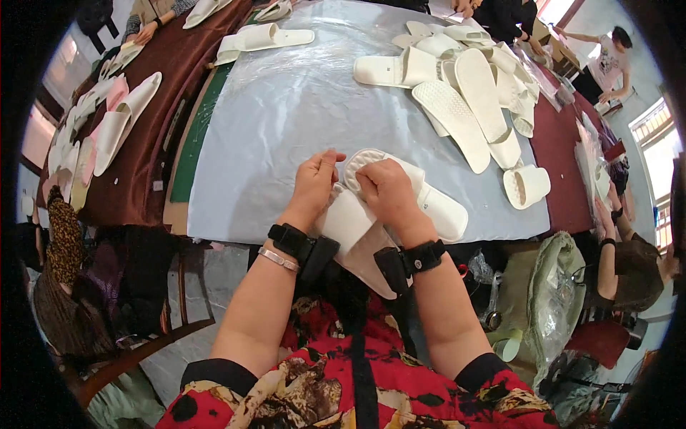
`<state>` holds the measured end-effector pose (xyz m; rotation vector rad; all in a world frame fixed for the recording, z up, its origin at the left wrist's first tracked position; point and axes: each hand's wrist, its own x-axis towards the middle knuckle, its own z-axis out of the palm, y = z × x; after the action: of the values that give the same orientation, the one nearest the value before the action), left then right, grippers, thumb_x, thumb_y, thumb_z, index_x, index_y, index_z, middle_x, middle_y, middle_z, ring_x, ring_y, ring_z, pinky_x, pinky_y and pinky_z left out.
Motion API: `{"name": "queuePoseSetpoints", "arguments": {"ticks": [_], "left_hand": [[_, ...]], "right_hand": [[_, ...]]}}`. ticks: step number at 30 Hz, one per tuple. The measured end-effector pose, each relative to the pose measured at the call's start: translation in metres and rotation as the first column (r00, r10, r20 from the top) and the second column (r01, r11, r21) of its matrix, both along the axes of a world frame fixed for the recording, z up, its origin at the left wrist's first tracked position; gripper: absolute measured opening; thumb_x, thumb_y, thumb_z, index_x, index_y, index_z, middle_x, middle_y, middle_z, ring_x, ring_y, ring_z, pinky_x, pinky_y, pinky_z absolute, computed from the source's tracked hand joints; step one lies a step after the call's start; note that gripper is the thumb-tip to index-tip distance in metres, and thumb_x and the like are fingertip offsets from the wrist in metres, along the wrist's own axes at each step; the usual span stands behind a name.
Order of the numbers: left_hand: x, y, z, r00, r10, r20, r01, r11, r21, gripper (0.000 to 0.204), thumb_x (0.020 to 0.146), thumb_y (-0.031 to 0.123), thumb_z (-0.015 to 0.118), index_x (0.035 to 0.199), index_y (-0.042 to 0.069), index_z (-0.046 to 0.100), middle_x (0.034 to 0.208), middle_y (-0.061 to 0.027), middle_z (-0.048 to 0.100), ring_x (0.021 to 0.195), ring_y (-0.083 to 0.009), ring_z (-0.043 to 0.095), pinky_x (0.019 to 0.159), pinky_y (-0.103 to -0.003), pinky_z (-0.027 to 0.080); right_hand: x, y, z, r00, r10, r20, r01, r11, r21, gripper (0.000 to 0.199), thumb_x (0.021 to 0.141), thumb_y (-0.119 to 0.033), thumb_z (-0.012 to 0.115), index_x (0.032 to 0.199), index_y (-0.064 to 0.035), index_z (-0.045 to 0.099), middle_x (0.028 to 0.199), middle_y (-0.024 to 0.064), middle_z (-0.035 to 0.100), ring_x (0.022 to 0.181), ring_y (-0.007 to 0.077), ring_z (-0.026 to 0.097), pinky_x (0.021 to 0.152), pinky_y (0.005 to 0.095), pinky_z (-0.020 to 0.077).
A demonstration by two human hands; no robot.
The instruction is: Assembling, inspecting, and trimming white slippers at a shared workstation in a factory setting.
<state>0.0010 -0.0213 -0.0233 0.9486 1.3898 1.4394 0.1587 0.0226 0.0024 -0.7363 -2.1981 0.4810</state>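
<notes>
Left hand: fingers curled, pinching the near edge of a white slipper at its toe end. Right hand: closed over the same slipper's upper, thumb and fingers pressing it from the other side. The slipper sits at the near edge of a grey plastic-covered table, stacked on further white slippers extending to 3 o'clock. Black wrist straps on both forearms.

Pile of white slippers at 1 o'clock, well apart. Single slipper at 3 o'clock. Pair of slippers at 11 o'clock. Row of slippers on maroon cloth at 9 o'clock.
</notes>
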Motion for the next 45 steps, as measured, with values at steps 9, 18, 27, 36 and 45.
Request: {"name": "queuePoseSetpoints", "arguments": {"ticks": [9, 18, 27, 36, 45], "left_hand": [[-0.010, 0.009, 0.020, 0.883, -0.394, -0.256, 0.372, 0.919, -0.130, 0.033, 0.097, 0.030, 0.045, 0.109, 0.003, 0.061, 0.067, 0.0046, 0.047, 0.061, -0.0053, 0.042, 0.054, -0.021, 0.036], [-0.030, 0.053, 0.021, 0.770, -0.624, -0.135, 0.591, 0.777, -0.217, 0.031, 0.098, 0.028, 0.044, 0.106, 0.002, 0.061, 0.065, 0.0060, 0.040, 0.056, -0.0056, 0.035, 0.049, -0.022, 0.030], [-0.047, 0.058, 0.009, 0.752, -0.577, 0.317, 0.620, 0.783, -0.044, 0.035, 0.096, 0.023, 0.043, 0.114, -0.004, 0.057, 0.065, 0.0056, 0.042, 0.055, -0.0052, 0.036, 0.050, -0.020, 0.031], [-0.070, 0.056, 0.019, 0.813, -0.578, -0.076, 0.556, 0.808, -0.195, 0.030, 0.096, 0.019, 0.045, 0.118, 0.001, 0.054, 0.079, -0.0024, 0.062, 0.067, -0.0082, 0.053, 0.062, -0.021, 0.044], [-0.081, 0.049, 0.030, 0.720, -0.653, -0.235, 0.596, 0.755, -0.273, 0.023, 0.094, 0.021, 0.052, 0.088, 0.000, 0.059, 0.072, -0.0057, 0.065, 0.062, -0.0110, 0.060, 0.060, -0.026, 0.049]], "right_hand": [[-0.001, -0.001, 0.000, 0.999, 0.035, 0.008, -0.035, 0.998, 0.053, 0.006, 0.076, -0.005, 0.058, 0.071, -0.0013, 0.058, 0.069, 0.0157, 0.058, 0.070, 0.0349, 0.056, 0.072, 0.0423, 0.0439], [-0.002, 0.014, 0.005, 0.994, -0.109, -0.011, 0.110, 0.989, 0.102, 0.007, 0.075, -0.006, 0.056, 0.071, -0.0013, 0.058, 0.069, 0.0179, 0.060, 0.073, 0.0347, 0.058, 0.072, 0.0420, 0.0453], [-0.009, 0.023, 0.001, 0.933, -0.176, 0.315, 0.171, 0.984, 0.045, 0.002, 0.071, -0.005, 0.056, 0.071, -0.0024, 0.056, 0.070, 0.0169, 0.059, 0.072, 0.0344, 0.058, 0.069, 0.0421, 0.0468], [-0.013, 0.024, -0.003, 0.985, -0.163, 0.057, 0.157, 0.983, 0.100, 0.006, 0.069, 0.001, 0.058, 0.071, -0.0022, 0.053, 0.066, 0.0150, 0.055, 0.069, 0.0335, 0.055, 0.064, 0.0410, 0.0454], [-0.014, 0.027, -0.005, 0.984, -0.168, 0.055, 0.160, 0.980, 0.118, 0.006, 0.070, -0.001, 0.059, 0.072, -0.0016, 0.054, 0.066, 0.0150, 0.055, 0.068, 0.0337, 0.054, 0.064, 0.0408, 0.0451]]}}
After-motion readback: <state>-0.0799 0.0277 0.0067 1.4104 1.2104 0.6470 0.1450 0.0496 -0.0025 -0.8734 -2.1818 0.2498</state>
